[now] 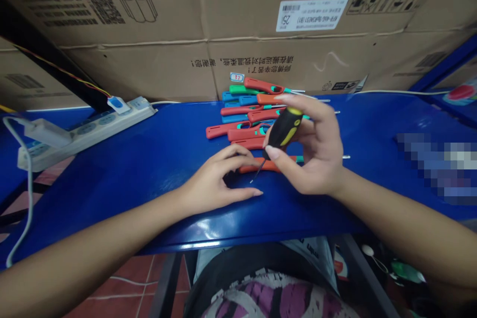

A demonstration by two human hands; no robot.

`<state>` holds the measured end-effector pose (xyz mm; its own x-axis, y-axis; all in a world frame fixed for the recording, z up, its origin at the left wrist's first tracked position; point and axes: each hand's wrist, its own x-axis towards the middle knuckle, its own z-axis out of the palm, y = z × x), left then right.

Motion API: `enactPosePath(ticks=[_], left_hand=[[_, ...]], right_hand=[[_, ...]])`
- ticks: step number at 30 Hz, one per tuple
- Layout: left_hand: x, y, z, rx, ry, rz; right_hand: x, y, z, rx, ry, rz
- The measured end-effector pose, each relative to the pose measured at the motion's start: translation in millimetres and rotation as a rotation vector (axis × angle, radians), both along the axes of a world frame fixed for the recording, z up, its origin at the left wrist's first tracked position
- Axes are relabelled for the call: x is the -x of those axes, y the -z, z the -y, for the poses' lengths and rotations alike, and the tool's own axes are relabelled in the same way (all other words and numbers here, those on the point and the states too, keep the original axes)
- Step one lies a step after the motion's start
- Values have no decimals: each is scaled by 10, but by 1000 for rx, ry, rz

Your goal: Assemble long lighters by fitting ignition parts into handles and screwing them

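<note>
A black and yellow screwdriver (285, 131) is held in my right hand (316, 146), its thin shaft slanting down to the left with the tip near a small screw-like piece. My left hand (212, 179) rests on the blue table, thumb and fingers apart, its fingertips by the near end of an orange lighter (274, 164). Several long-nosed lighters, such as a red one (227, 129) and a green one (242, 89), lie in a pile beyond my hands. My right hand partly hides the pile.
A white power strip (93, 126) with plugs and cables lies at the left of the blue table (122, 169). Large cardboard (149, 69) stands behind. A small numbered label (237, 77) is behind the pile. A pixelated item lies at the right.
</note>
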<state>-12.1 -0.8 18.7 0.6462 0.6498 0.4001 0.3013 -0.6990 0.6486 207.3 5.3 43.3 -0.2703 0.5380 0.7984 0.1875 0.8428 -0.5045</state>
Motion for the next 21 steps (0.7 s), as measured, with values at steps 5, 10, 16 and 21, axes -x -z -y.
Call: enactPosePath(ticks=[5,10,16,21], left_hand=[[87,-38,-139,-70,-64,-155],[115,23,-187,-77,-52,-221],[-44,164,-84,-7,-26,-94],[-83,128,-27,-25,-33,7]], right_hand=[[-17,-32,-79,36,62,-120],[-33,-74,-95,57,86,-199],[-7,-114,-66,4,61,-94],[6,-123,-46,11,91,-38]])
